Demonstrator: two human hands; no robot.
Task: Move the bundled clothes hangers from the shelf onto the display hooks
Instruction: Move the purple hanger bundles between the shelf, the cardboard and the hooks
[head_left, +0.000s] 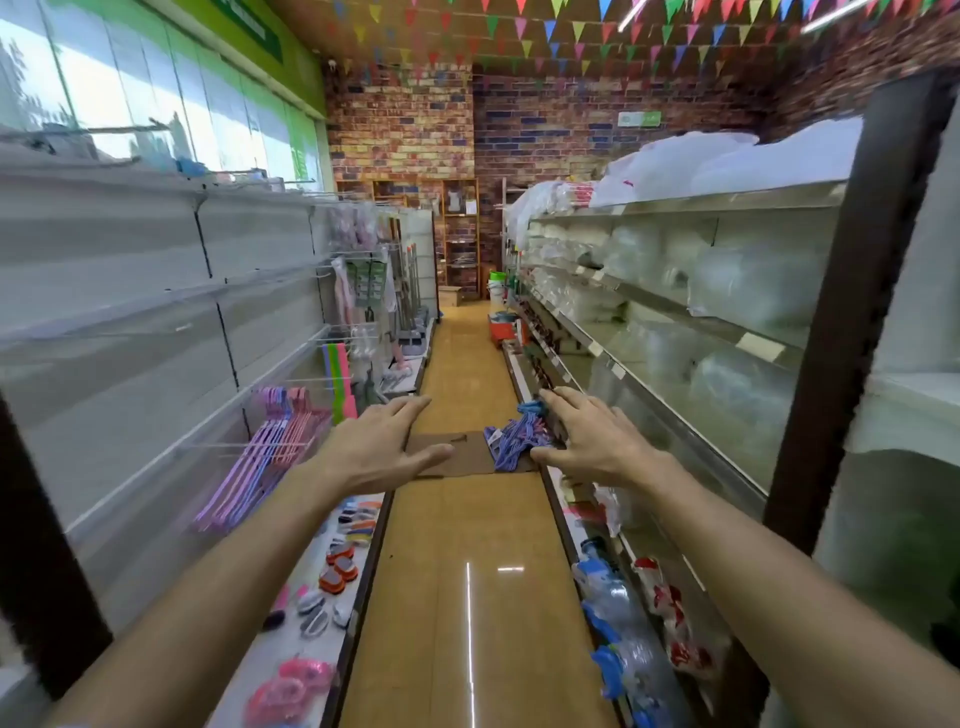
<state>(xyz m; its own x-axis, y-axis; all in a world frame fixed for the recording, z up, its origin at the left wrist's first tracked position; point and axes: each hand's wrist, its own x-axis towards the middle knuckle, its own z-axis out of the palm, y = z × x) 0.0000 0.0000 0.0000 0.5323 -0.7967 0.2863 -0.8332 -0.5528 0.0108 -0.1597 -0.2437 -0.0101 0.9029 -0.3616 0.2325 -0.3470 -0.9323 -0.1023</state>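
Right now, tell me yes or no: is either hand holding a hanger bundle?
No: the left hand and right hand are both spread open, reaching toward the blue hangers.

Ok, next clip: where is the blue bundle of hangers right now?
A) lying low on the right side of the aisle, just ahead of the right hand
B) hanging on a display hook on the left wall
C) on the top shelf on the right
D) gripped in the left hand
A: the blue bundle of hangers lies low on the right beside a cardboard sheet, with the open right hand reaching over it; the left hand holds nothing.
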